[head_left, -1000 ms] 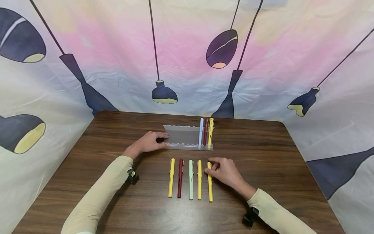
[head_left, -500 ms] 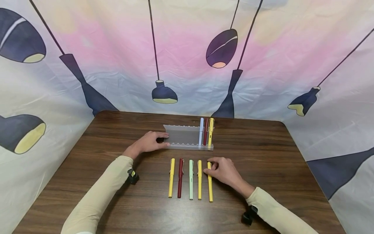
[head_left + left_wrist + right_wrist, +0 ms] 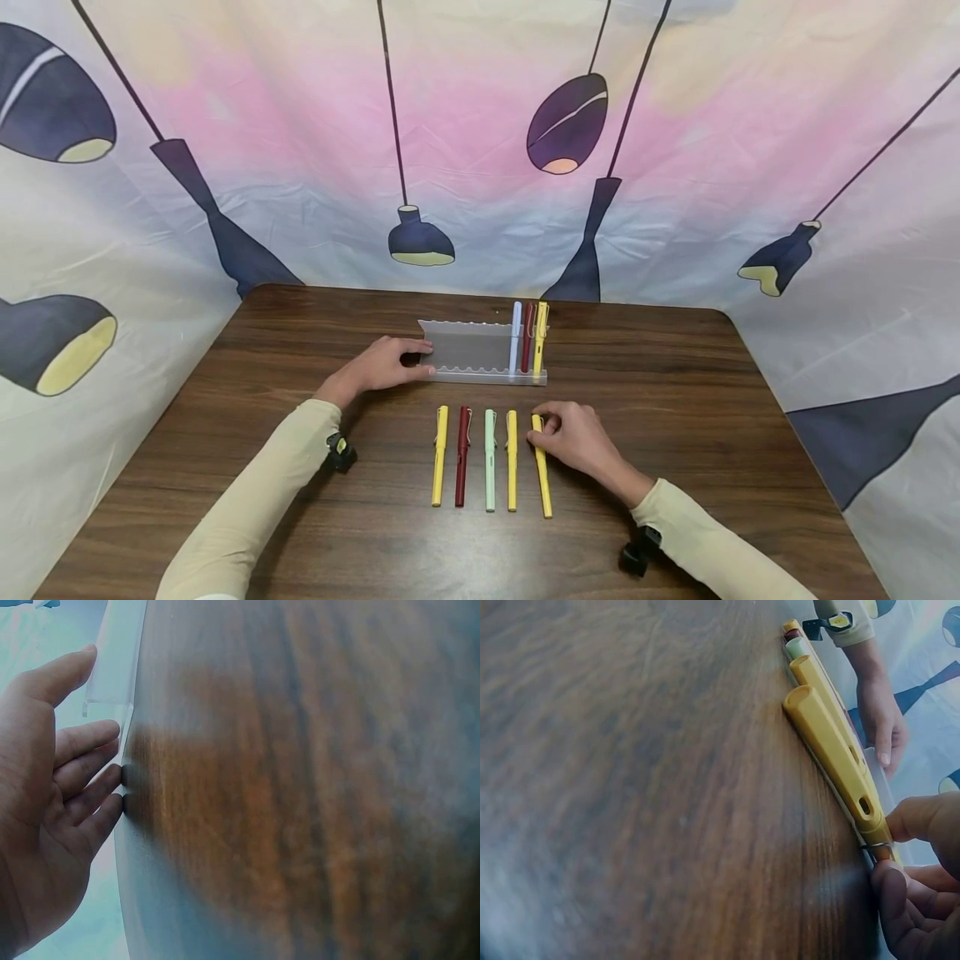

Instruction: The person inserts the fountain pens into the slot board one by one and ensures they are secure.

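Printed curtains of hanging lamps in navy on pink and cream wall in a dark wood table on three sides, filling the upper frame.

At centre left, the left hand rests against the left end of a clear rack, fingers straight and touching its edge, as the left wrist view confirms, thumb raised apart.

On the right end of the rack stand three pens: white, maroon and yellow, leaning side by side. Its remaining slots to the left are bare.

Below the rack, lower centre, five pens lie in a row on the wood, roughly parallel: yellow, dark red, mint, yellow, and a last yellow pen angled slightly off the others.

At lower centre right, the right hand pinches the far end of that last pen between thumb and curled fingers; the right wrist view shows the grip near its clip, with the barrel on or barely off the table; which, the views do not settle.

Judged from the layout, three of eight pens are racked and five remain, the rightmost now being taken up.

Cream sleeves cover both forearms, each with a small black wrist camera.
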`<state>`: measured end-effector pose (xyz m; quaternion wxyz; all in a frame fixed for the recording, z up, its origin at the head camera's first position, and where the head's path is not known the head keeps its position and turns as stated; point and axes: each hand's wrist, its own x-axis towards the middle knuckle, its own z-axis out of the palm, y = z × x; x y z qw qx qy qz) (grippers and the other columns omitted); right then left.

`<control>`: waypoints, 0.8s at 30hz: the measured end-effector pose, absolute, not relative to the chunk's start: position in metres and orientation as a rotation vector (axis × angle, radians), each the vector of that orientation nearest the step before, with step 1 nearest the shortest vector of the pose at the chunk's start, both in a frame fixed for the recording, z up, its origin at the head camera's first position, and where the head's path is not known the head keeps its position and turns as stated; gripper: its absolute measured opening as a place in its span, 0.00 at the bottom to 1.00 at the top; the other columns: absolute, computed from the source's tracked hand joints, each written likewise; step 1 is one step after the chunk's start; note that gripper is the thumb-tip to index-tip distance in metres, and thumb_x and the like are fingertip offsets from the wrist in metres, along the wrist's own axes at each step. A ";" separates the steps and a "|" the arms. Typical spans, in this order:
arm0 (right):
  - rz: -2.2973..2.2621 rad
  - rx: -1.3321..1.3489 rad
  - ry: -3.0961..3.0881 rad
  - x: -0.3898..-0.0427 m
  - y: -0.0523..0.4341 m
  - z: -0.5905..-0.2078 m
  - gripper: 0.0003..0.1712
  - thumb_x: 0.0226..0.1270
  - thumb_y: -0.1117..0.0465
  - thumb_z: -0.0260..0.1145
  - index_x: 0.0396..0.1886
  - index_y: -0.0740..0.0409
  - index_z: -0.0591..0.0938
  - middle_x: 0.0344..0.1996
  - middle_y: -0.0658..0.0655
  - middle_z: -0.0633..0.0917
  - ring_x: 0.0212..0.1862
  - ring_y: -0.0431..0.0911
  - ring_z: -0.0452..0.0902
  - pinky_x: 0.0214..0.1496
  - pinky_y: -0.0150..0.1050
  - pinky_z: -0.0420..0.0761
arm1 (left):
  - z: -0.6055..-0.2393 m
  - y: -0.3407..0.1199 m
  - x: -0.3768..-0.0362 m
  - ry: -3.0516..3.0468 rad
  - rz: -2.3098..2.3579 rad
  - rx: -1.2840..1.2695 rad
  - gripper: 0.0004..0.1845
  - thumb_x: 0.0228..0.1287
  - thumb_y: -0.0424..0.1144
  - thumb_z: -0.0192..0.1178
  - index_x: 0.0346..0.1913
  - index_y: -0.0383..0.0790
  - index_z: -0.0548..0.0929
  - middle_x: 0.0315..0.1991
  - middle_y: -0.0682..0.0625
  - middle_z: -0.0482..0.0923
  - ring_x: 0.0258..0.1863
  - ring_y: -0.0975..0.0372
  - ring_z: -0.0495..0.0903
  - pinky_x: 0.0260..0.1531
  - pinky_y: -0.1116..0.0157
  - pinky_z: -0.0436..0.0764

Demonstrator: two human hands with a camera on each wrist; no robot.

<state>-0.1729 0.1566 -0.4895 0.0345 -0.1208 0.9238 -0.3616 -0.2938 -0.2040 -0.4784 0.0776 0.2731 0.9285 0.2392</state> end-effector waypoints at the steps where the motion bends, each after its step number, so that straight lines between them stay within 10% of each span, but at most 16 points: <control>1: -1.112 -0.368 2.836 -0.173 0.157 -0.489 0.18 0.58 0.58 0.78 0.48 0.59 0.89 0.18 0.40 0.81 0.21 0.35 0.74 0.27 0.32 0.74 | -0.479 -0.204 -0.294 2.781 0.715 0.816 0.34 0.70 0.62 0.61 0.68 0.41 0.80 0.71 0.45 0.74 0.72 0.49 0.70 0.68 0.46 0.71; 24: -1.196 -0.417 2.936 -0.190 0.161 -0.436 0.20 0.63 0.59 0.76 0.52 0.62 0.88 0.22 0.45 0.85 0.21 0.37 0.79 0.22 0.34 0.77 | -0.480 -0.205 -0.293 2.782 0.721 0.834 0.34 0.70 0.63 0.60 0.67 0.41 0.80 0.70 0.45 0.74 0.71 0.50 0.72 0.67 0.47 0.72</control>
